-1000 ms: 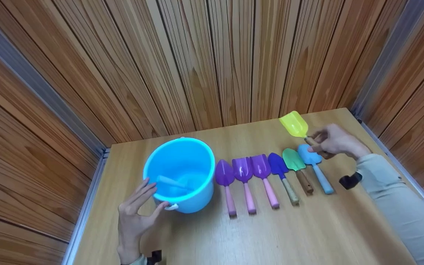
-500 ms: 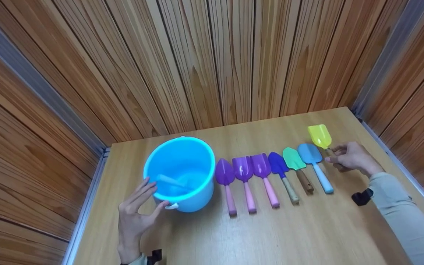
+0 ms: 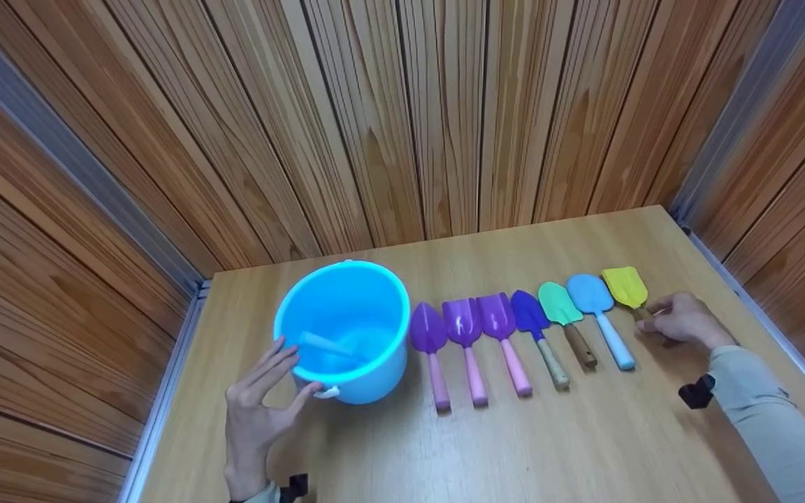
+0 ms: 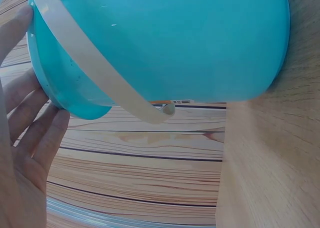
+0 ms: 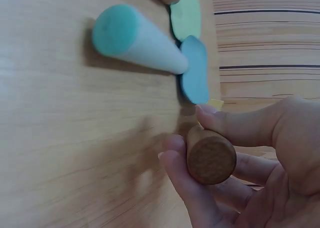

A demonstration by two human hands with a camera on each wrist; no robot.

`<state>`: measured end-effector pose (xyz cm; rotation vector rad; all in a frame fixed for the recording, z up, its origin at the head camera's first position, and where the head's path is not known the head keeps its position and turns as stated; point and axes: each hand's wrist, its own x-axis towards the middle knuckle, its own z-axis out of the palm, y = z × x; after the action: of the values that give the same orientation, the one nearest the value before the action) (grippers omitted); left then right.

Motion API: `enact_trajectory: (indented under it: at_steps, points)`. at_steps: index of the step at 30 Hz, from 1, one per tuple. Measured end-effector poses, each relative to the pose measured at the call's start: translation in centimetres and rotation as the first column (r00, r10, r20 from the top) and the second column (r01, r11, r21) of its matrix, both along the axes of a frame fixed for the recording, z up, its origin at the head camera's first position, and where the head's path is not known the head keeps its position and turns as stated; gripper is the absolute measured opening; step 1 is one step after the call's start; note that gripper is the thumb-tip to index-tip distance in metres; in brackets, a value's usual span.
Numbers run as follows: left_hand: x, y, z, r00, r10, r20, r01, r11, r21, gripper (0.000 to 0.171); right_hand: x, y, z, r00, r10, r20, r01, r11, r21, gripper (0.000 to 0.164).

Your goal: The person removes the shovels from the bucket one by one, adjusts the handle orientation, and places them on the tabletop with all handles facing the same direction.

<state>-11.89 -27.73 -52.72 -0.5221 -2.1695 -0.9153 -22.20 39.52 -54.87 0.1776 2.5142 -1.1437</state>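
My right hand [image 3: 685, 321] pinches the brown wooden handle [image 5: 212, 158] of a toy trowel with a yellow scoop blade [image 3: 626, 286], at the right end of a row. The light blue trowel [image 3: 605, 318] lies just left of it. My left hand [image 3: 256, 419] is spread against the rim of a blue bucket [image 3: 374, 381], fingers fairly straight, fingertips and thumb at the edge. A light blue handle-like piece [image 3: 329, 346] leans inside the bucket. The bucket's pale carrying handle [image 4: 95, 63] hangs along its outer side in the left wrist view.
Between bucket and right hand lie a green trowel [image 3: 567, 311], a dark blue trowel [image 3: 534, 318] and three purple ones with pink handles, such as the nearest purple trowel [image 3: 430, 335]. Wood-panelled walls [image 3: 388, 126] enclose the wooden table [image 3: 479, 454].
My right hand has carried the yellow trowel right and towards me, from above the light blue trowel to its right side. The left hand and bucket have stayed put.
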Motion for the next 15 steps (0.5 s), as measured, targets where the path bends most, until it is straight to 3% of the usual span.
enact_trajectory:
  at_steps: [6, 15]
  points:
    - [0.08, 0.01, -0.09, 1.0, 0.005, 0.014, -0.005, 1.0, 0.0, 0.058, 0.27, 0.38, -0.62, 0.998, -0.031, 0.053, 0.034, 0.999, -0.042, 0.069]
    - [0.11, -0.07, 0.04, 1.0, -0.002, 0.007, 0.002, 1.0, 0.004, 0.061, 0.27, -0.02, -0.74, 0.997, -0.046, 0.057, 0.046, 0.999, 0.003, 0.069]
